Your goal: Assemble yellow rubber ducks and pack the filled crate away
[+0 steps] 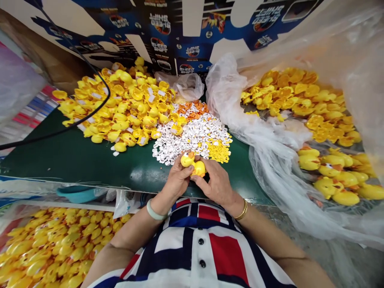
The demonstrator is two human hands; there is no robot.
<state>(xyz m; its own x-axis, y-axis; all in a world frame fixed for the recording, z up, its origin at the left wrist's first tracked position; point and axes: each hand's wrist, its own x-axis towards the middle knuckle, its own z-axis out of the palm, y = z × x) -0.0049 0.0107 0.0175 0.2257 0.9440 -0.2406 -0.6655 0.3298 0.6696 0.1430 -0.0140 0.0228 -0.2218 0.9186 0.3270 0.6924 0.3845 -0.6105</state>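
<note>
Between both hands, just over the table's front edge, is a small yellow toy duck (198, 169) with an orange beak and a white eye piece. My left hand (177, 178) pinches it at the head and neck, thumb in front. My right hand (216, 179) is closed around the body end, its thumb below and fingers behind. Right beyond my fingers lies a spread of small white eye pieces (171, 146). Small yellow pieces (220, 151) sit at its right side, and orange beak pieces (193, 110) lie at its back.
A heap of yellow duck shells (120, 106) covers the left of the green table (90, 162). On the right, a clear plastic bag (228, 100) holds more yellow shells (300, 94). A bin of ducks (60, 240) stands low at left. A black cable (99, 106) hangs across the left.
</note>
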